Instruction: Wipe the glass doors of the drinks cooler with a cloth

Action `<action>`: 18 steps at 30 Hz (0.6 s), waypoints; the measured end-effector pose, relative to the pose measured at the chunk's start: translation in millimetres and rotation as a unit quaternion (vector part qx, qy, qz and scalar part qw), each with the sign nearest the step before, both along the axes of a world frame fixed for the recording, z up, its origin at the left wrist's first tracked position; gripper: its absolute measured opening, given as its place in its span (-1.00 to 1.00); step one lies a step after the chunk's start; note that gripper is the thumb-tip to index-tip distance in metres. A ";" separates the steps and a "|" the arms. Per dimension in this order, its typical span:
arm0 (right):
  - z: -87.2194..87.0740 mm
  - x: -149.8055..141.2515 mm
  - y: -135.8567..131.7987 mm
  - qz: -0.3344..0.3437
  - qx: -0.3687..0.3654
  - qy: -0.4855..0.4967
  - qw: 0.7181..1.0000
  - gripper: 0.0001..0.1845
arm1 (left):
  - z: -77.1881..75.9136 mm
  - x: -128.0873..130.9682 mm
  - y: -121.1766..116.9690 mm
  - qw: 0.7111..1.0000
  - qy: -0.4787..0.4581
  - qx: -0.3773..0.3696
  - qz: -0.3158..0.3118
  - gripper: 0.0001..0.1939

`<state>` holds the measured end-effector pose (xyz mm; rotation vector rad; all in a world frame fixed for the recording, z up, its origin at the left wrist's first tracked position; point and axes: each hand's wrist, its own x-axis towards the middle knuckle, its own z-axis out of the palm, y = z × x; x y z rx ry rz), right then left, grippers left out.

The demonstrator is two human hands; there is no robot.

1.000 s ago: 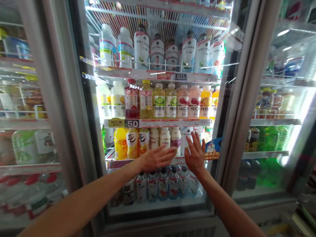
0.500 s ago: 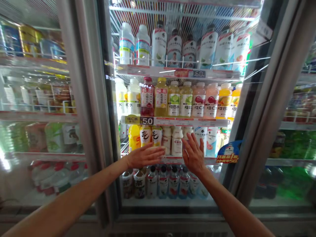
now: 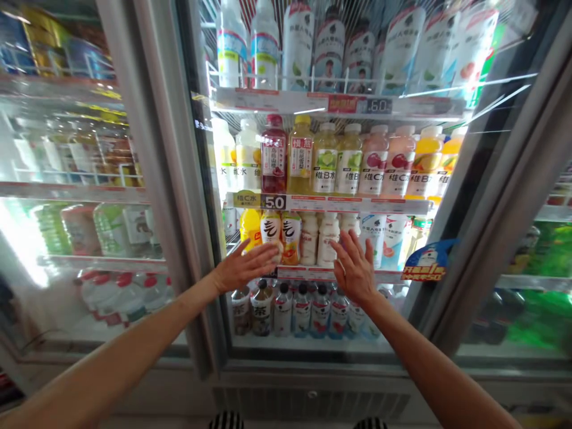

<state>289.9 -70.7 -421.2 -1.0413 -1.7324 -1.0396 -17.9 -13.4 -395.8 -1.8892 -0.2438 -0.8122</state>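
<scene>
Both my arms stretch toward a lit drinks fridge, and neither hand holds anything. My left hand [image 3: 245,266] is open, fingers pointing right, in front of the yellow drink bottle [image 3: 250,229] and the white-labelled bottle [image 3: 270,228] on the third shelf. My right hand [image 3: 355,267] is open with fingers spread and raised, partly covering cream-coloured bottles; one cream-coloured bottle [image 3: 328,238] shows just left of it. Between the hands stands an orange bottle [image 3: 291,238] with a black mark on its label. Whether either hand touches glass cannot be made out.
Above are a row with a dark red bottle [image 3: 273,155] and a top row of white-labelled bottles [image 3: 297,47]. Dark-capped bottles [image 3: 302,310] line the bottom. A metal door frame [image 3: 161,179] stands left, and a blue sticker [image 3: 429,262] sits at right. Striped shoes or clothing [image 3: 227,419] show below.
The view has tilted down and come closer, so the shelves appear higher and larger. My left hand has moved left, away from my right hand, and its fingers are more spread.
</scene>
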 end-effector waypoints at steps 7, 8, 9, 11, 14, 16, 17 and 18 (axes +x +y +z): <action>7.5 -3.4 -1.9 0.009 0.021 0.012 1.000 -0.32 | 28.2 -2.4 6.9 0.988 -0.145 0.015 0.052 -0.54; 5.4 -3.7 -2.0 0.011 0.014 0.006 1.000 -0.33 | 21.5 1.7 4.8 0.998 -0.044 0.017 0.038 -0.58; 3.0 -3.6 -1.9 0.013 0.007 -0.001 1.000 -0.33 | 15.8 6.4 2.8 0.998 0.055 0.021 0.022 -0.61; -0.7 -0.7 -1.5 0.013 -0.001 -0.010 1.000 -0.33 | 14.5 15.8 0.6 0.986 0.167 0.028 0.001 -0.66; -0.5 10.5 -1.3 -0.004 0.008 0.008 1.000 -0.33 | 40.0 26.9 3.2 0.999 0.020 0.025 0.030 -0.63; 2.1 20.4 -2.1 -0.018 0.022 0.029 0.999 -0.33 | 58.1 34.1 5.3 0.988 -0.143 0.019 0.049 -0.62; 3.1 25.2 -2.8 -0.023 0.028 0.037 0.999 -0.33 | 62.1 38.4 5.3 0.984 -0.173 0.020 0.045 -0.62; 3.5 29.4 -3.7 -0.027 0.031 0.040 0.998 -0.33 | 61.9 43.4 4.4 0.987 -0.157 0.021 0.033 -0.63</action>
